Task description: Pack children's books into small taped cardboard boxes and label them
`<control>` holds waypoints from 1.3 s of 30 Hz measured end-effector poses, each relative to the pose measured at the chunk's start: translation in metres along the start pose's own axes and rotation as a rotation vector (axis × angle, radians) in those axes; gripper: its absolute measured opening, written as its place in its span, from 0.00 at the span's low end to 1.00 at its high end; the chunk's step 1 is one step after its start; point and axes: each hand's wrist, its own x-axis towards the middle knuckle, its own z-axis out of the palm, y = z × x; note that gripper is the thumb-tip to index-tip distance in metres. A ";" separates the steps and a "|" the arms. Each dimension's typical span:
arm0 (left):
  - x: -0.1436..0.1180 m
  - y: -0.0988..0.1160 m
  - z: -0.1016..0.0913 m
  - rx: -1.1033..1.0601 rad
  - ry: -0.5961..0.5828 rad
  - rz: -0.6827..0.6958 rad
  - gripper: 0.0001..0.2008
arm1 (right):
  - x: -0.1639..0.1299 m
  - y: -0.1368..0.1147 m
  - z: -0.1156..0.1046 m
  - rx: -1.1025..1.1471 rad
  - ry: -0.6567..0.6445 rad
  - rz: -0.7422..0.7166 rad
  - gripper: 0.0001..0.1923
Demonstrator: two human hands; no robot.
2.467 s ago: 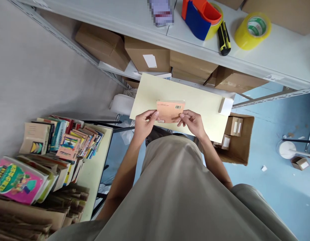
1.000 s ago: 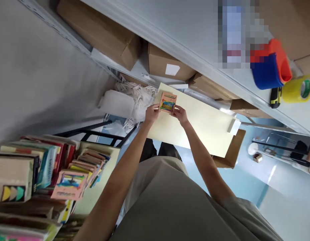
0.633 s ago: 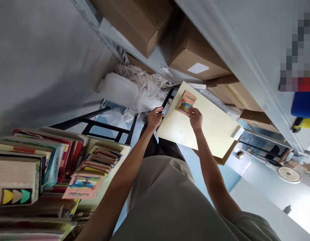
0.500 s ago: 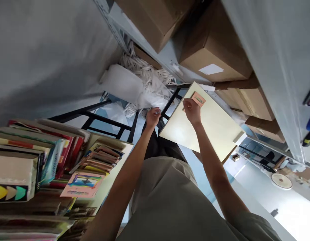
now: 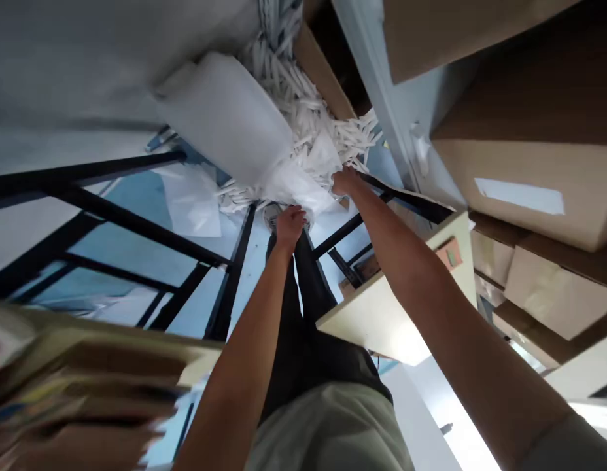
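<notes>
Both hands, right hand (image 5: 343,181) and left hand (image 5: 288,224), grip the white plastic bag (image 5: 294,186), squeezed between black frame bars (image 5: 235,275) and shelf edge (image 5: 382,111).

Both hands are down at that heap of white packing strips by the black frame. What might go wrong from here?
The right hand and left hand touch a thin white sheet over the loose white paper strips; pulling may tear it or spill strips. The small orange booklet lies near the pale yellow tabletop's edge, beside the right arm, which might knock it off.
</notes>
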 end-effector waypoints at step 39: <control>0.136 -0.062 0.024 -0.214 -0.048 -0.143 0.11 | 0.135 0.039 0.081 -0.093 -0.082 0.234 0.38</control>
